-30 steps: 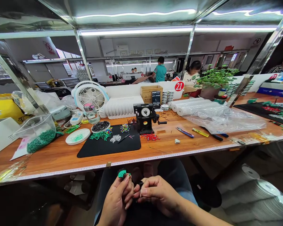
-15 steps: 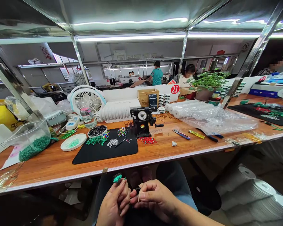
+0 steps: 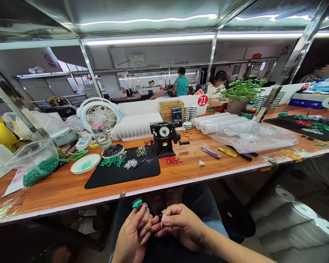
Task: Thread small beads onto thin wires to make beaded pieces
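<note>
Below the table's front edge, over my lap, my left hand point(image 3: 134, 230) pinches a bundle of small green pieces with thin dark wire ends point(image 3: 137, 203) between thumb and finger. My right hand point(image 3: 178, 224) is close beside it, fingertips almost meeting the left fingers. Its thumb and forefinger are pressed together, with something small and dark point(image 3: 161, 214) at the tips, too small to name. On the table ahead lies a black mat point(image 3: 112, 177) with green pieces point(image 3: 112, 161), white bits point(image 3: 131, 163) and coloured beads point(image 3: 141, 151).
A black hand-cranked machine point(image 3: 164, 140) stands behind the mat, red pieces point(image 3: 170, 160) at its foot. Left are a white dish point(image 3: 95, 168) and a plastic bag of green pieces point(image 3: 41, 171). Pliers point(image 3: 246, 157), a cutter point(image 3: 210, 152) and wrapped rolls point(image 3: 222, 124) lie right.
The view has shifted slightly, so the table sits a little higher. Both hands keep nearly the same pose, with small finger movements; the green bundle stays in the left hand.
</note>
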Available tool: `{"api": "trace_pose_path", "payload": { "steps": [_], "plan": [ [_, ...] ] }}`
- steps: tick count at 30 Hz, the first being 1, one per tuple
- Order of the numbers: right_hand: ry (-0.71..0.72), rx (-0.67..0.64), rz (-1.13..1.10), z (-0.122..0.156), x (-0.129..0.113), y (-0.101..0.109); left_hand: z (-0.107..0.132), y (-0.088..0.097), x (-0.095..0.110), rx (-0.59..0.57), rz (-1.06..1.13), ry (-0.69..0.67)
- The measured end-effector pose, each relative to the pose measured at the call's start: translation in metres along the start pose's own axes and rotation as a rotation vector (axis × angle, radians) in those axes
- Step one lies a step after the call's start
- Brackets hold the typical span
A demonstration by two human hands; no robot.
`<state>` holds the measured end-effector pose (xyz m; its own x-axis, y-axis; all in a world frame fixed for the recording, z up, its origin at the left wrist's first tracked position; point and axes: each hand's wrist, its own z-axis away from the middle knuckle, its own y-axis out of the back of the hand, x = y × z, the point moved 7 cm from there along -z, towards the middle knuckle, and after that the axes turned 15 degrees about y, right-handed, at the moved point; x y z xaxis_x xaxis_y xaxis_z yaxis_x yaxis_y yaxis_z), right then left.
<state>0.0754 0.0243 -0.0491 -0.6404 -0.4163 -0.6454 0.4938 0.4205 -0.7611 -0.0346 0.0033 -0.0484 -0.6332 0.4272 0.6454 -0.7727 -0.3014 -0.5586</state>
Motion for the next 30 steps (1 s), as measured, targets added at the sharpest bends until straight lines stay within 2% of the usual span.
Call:
{"api": "trace_pose_path", "payload": {
  "steps": [7, 15, 19, 21, 24, 28, 30],
  "plan": [
    [-0.015, -0.034, 0.042, 0.001, 0.005, 0.002, 0.000, 0.001, -0.003, -0.005, -0.011, 0.010],
    [-0.061, -0.005, 0.008, 0.001, 0.005, -0.001, -0.002, 0.000, -0.002, -0.046, -0.044, 0.001],
    [-0.022, 0.010, 0.012, 0.000, 0.004, 0.002, -0.001, 0.000, -0.002, -0.055, -0.066, -0.024],
    [0.080, 0.065, 0.135, -0.004, -0.001, 0.010, 0.000, -0.001, -0.003, -0.041, -0.138, -0.050],
    [0.203, 0.107, 0.441, -0.008, -0.009, 0.018, 0.000, -0.001, -0.004, 0.007, -0.278, -0.080],
    [0.151, 0.079, 0.636, -0.009, -0.005, 0.018, 0.000, -0.001, 0.004, 0.096, -0.457, -0.113],
    [0.169, 0.081, 0.759, -0.010, -0.014, 0.020, 0.001, -0.004, 0.013, 0.145, -0.630, -0.147]
  ]
}}
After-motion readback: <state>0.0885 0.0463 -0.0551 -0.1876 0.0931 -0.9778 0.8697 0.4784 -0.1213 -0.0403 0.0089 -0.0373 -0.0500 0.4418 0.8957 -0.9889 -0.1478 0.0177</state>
